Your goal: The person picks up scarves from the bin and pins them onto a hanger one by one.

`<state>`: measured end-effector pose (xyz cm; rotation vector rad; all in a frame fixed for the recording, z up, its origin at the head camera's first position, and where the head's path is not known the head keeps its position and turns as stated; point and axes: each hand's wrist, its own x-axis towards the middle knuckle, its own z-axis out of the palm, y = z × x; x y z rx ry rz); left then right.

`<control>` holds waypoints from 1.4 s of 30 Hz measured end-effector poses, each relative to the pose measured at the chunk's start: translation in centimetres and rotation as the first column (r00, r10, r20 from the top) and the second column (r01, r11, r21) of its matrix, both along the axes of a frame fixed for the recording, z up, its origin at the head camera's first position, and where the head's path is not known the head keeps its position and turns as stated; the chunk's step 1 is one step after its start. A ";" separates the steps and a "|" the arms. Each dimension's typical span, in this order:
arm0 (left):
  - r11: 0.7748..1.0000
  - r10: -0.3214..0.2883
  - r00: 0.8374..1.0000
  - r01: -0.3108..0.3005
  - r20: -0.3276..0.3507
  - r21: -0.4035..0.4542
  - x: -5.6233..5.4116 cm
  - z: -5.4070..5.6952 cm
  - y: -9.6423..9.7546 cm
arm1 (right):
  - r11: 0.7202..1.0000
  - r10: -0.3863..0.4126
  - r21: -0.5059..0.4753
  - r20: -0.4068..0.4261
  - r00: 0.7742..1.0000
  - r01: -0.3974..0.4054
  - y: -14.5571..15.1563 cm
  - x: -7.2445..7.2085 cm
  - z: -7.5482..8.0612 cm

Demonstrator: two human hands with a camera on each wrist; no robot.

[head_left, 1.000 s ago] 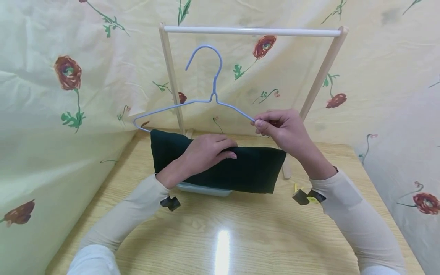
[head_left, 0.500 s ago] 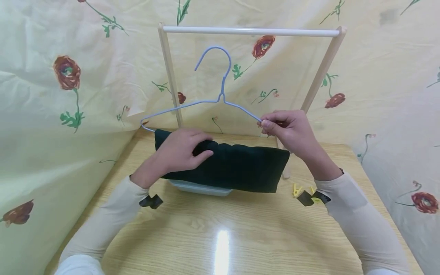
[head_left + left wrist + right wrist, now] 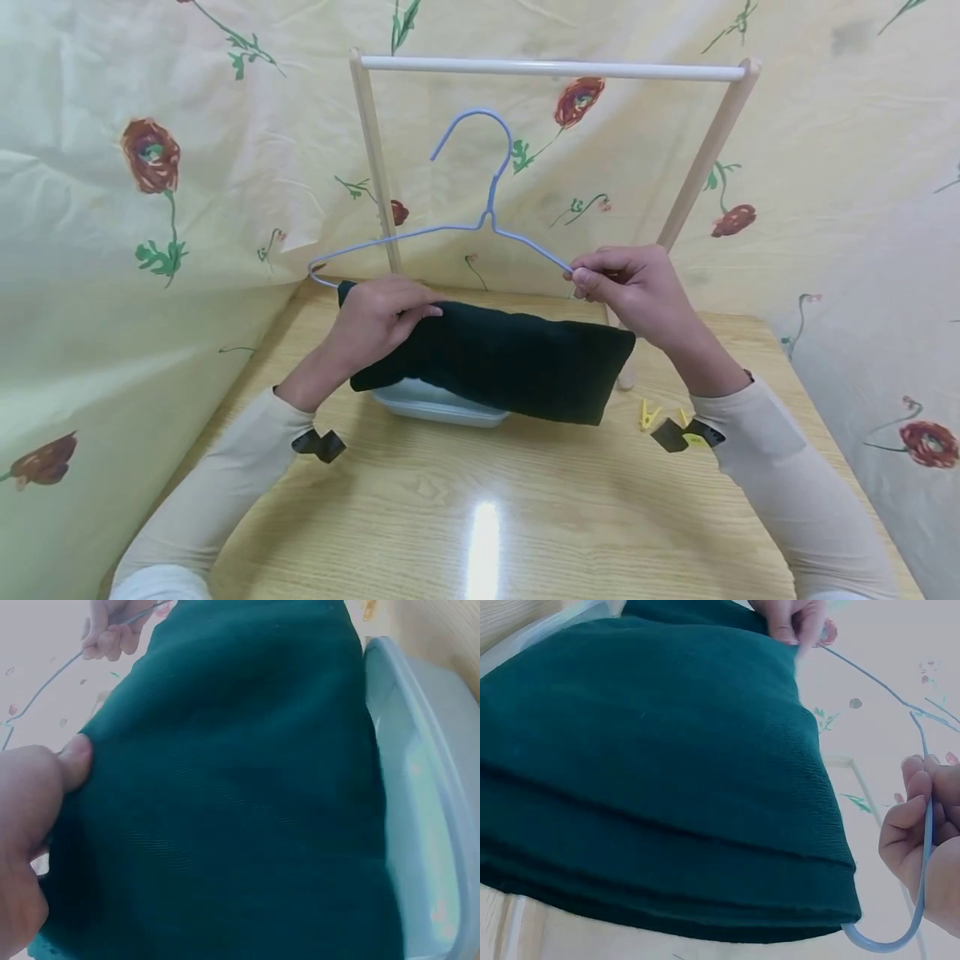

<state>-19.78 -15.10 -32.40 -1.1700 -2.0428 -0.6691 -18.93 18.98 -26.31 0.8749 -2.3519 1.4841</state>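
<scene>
A blue wire hanger (image 3: 491,196) is held up with its hook at the top, and a dark green cloth (image 3: 525,358) is draped over its lower bar. My right hand (image 3: 626,287) pinches the hanger's right shoulder between thumb and fingers. On the cloth's upper edge, toward its left end, my left hand (image 3: 382,321) pinches the fabric, thumb in front. The left wrist view shows that thumb (image 3: 75,761) pressed on the cloth's fold. In the right wrist view the cloth hangs in layers, and the hanger's bent end (image 3: 885,945) pokes out past it.
Below the cloth sits a pale blue plastic tub (image 3: 442,412), partly covered from view. Behind stands a wooden rack with a white rail (image 3: 555,67). Yellow clothespins (image 3: 648,415) lie on the wooden table (image 3: 420,517) near the right wrist. Floral curtain (image 3: 150,333) surrounds the table.
My left hand has slid left along the cloth's top edge, loosening and then pinching it again. The hanger and right hand have shifted slightly right, and the cloth's lower left edge has lifted.
</scene>
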 end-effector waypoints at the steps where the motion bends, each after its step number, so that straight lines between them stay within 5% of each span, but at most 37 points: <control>1: 1.000 0.004 1.000 -0.003 -0.014 0.020 -0.1 0.1 0.0 | 1.000 0.001 0.004 0.002 1.000 -0.001 0.1 0.0 0.0; 4: 0.999 0.015 0.999 -0.014 -0.037 0.030 -0.1 0.5 0.0 | 1.000 -0.002 0.002 0.004 1.000 0.002 0.3 0.1 0.1; 11: 0.995 0.027 0.999 -0.030 -0.035 -0.094 -0.3 0.1 -0.1 | 0.999 0.003 -0.037 -0.002 1.000 -0.003 0.7 0.1 0.4; 17: 0.972 0.114 0.990 -0.127 -0.078 -0.199 0.1 -0.2 -1.3 | 1.000 0.004 -0.030 -0.014 1.000 -0.005 1.0 -0.1 0.6; 23: 0.951 0.109 0.989 -0.133 -0.100 -0.279 0.0 -0.6 -2.2 | 1.000 0.004 -0.017 -0.021 1.000 -0.004 1.0 -0.3 0.8; 33: 0.941 0.126 0.987 -0.152 -0.104 -0.301 0.2 -1.1 -2.7 | 1.000 0.003 0.003 -0.041 0.999 -0.003 1.1 -0.1 0.7; 42: 0.956 0.104 0.992 -0.118 -0.067 -0.269 0.6 -1.4 -2.4 | 1.000 0.008 0.004 -0.041 0.999 -0.008 1.0 -0.4 0.3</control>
